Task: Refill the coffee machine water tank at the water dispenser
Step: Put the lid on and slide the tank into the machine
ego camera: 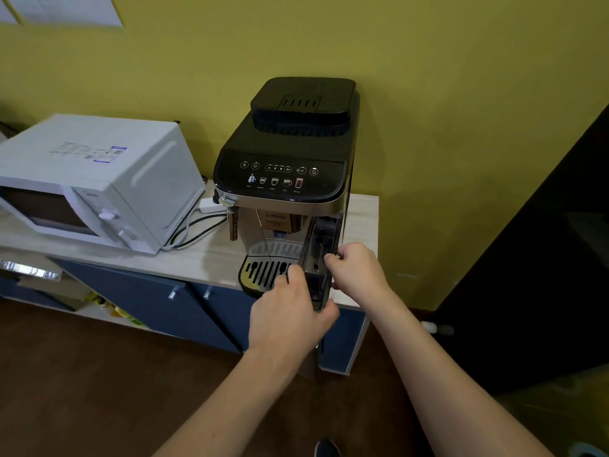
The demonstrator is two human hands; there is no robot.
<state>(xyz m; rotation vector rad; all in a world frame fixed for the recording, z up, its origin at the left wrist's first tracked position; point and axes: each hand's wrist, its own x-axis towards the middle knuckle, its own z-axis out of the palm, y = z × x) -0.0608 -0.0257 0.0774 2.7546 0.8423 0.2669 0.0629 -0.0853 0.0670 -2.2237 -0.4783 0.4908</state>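
Dark translucent plastic water tank [318, 258] sits clamped between both hands, left hand [286, 316] low on its front, right hand [357, 270] gripping its upper edge, beside the black-and-silver coffee machine [283, 166].

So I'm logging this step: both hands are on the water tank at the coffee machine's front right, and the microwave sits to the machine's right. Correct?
Not quite. In the head view the microwave sits to the left of the coffee machine, not its right. The rest holds: the left hand and right hand both grip the water tank at the machine's front right.

An office kitchenette: microwave [82, 183] and coffee machine [286, 166] on a counter [197, 255]
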